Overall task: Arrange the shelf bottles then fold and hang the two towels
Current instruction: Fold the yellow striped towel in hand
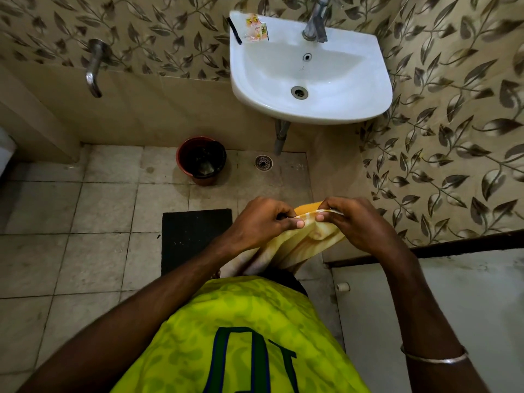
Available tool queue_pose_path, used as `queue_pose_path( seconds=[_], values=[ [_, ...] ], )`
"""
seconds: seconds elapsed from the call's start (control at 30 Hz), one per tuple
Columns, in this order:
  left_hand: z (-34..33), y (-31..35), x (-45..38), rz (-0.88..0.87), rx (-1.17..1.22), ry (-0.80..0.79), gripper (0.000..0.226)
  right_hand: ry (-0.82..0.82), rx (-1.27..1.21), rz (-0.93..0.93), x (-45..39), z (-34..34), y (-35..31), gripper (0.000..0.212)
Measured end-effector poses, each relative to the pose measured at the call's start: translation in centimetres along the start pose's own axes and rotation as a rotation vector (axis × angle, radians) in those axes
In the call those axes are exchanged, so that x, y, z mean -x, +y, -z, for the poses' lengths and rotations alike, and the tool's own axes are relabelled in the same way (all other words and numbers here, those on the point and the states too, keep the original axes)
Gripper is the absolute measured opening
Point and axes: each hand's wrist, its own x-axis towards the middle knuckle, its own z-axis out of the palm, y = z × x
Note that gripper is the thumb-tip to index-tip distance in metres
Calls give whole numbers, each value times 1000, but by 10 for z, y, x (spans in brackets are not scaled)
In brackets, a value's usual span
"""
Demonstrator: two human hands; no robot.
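Note:
A yellow and orange towel hangs in front of my body, bunched and draped down toward my legs. My left hand pinches its top edge from the left, thumb and fingers closed on the cloth. My right hand grips the same edge just to the right, so the two hands sit close together, almost touching. The lower part of the towel is hidden behind my green shirt. No shelf, bottles or second towel show in this view.
A white wall sink with a tap is ahead. A dark bucket stands on the tiled floor by a floor drain. A black mat lies at my feet. A wall tap sticks out at left.

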Motion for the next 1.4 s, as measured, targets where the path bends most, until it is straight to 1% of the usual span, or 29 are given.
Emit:
queue_pose_path(
  seconds=[0.3,0.43,0.47,0.53,0.57,0.67,0.73,0.77,0.8,0.83,0.9,0.93,0.97,1.07,1.2,1.4],
  values=[
    [-2,-2,1,17,-43,-6,24,131,24,-107,6,17,29,10],
    [-3,-2,-1,39,-57,-32,22,249,38,-202,7,18,34,11],
    [-3,-2,-2,43,-52,-33,21,258,41,-216,8,17,35,11],
    [-3,-1,-4,61,-51,-30,19,222,43,-219,10,16,34,7],
    [-4,-1,-4,66,-55,-27,17,188,17,-203,11,16,32,9],
    [-6,1,-5,43,-44,-27,15,45,-120,-116,14,8,15,45],
    [-8,3,-4,14,-30,-42,14,-105,-185,-38,12,-3,1,57],
    [-9,4,-5,-5,-29,-43,14,-170,-205,-6,11,-10,-3,56],
    [-10,4,-5,-23,-37,-39,13,-203,-209,13,8,-15,-3,51],
    [-10,4,-5,-31,-46,-35,13,-203,-194,21,6,-17,-3,41],
    [-8,4,-4,-26,-20,-31,14,-150,-168,18,1,-16,-2,15],
    [-7,5,-4,-23,3,-30,15,-123,-156,14,0,-13,-2,7],
    [-6,5,-3,-20,16,-27,16,-103,-144,20,0,-11,-2,4],
    [-7,4,-3,-15,19,-7,19,-74,-113,37,-1,-4,-1,8],
    [-3,1,-2,3,-16,30,21,-40,-74,9,-5,-1,3,4],
    [-1,-3,0,29,-13,21,23,29,-45,-43,-4,6,15,5]
  ],
)
